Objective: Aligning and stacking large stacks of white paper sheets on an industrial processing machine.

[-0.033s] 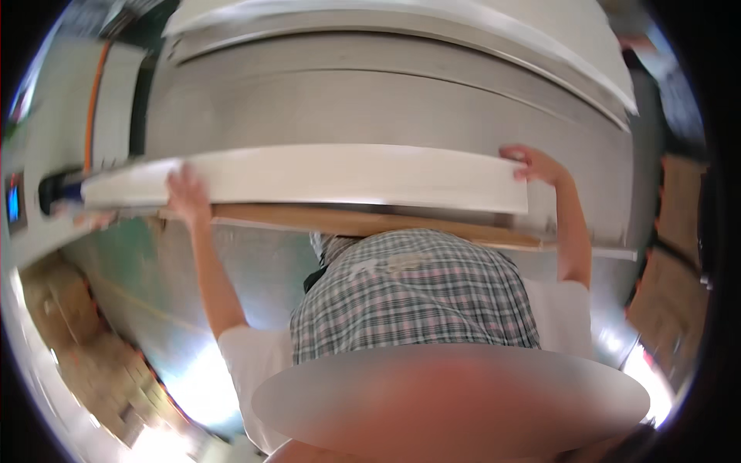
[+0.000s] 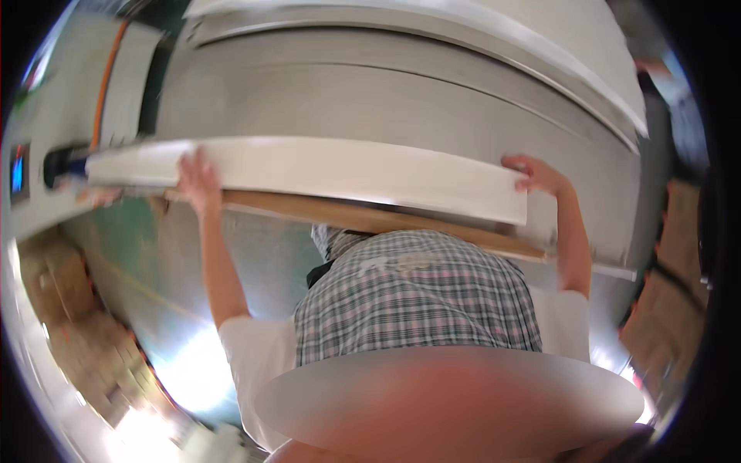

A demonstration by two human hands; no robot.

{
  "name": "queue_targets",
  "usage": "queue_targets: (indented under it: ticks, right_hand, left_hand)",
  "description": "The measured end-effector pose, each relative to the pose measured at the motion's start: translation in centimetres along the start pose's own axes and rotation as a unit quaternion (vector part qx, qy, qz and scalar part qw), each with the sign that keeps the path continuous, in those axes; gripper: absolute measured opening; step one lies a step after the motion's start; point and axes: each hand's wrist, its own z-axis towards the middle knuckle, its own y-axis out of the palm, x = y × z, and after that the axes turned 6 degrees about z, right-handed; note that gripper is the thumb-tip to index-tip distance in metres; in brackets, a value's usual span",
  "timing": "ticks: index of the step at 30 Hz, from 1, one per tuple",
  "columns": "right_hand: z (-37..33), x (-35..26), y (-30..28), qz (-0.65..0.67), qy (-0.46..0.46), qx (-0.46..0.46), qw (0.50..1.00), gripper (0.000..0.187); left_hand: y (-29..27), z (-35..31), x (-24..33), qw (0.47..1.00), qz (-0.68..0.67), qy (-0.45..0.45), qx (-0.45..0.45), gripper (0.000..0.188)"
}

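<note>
A long white strip [image 2: 347, 170] lies along the near side of a grey metal work surface [image 2: 255, 100]. My left hand [image 2: 201, 184] rests on its left part, fingers stretched across the white face and slightly blurred. At the strip's right end, my right hand [image 2: 538, 176] grips the end with bent fingers, the thumb on the face. Beneath the strip's near edge runs a brown board or rail [image 2: 324, 210], close to my plaid apron [image 2: 417, 301]. Past the strip's left end, another person's hand [image 2: 99, 197] shows, blurred.
At the far side stands a white-covered bar with a metal edge [image 2: 370, 29]. A pale machine cabinet with a small blue screen [image 2: 18, 176] is on the left, near a dark blue-black object [image 2: 65, 166]. Cardboard boxes [image 2: 65, 285] line the floor left and right.
The whole view has shifted and tilted slightly. My left hand stays on the strip and my right hand stays at its right end; both keep about the same pose.
</note>
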Motion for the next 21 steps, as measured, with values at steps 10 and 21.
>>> queue_targets:
  ticks: [10,21]
  right_hand:
    - [11.8,-15.2,16.4,-0.054,-0.003,-0.197,0.979,0.057]
    - [25.1,-24.0,32.7,-0.020,-0.110,-0.176,0.978,0.045]
  left_hand:
    - [-3.6,-1.9,-1.0,0.972,-0.196,-0.100,0.079,0.030]
    - [-5.1,-1.9,-2.1,0.934,-0.346,0.064,0.058,0.031]
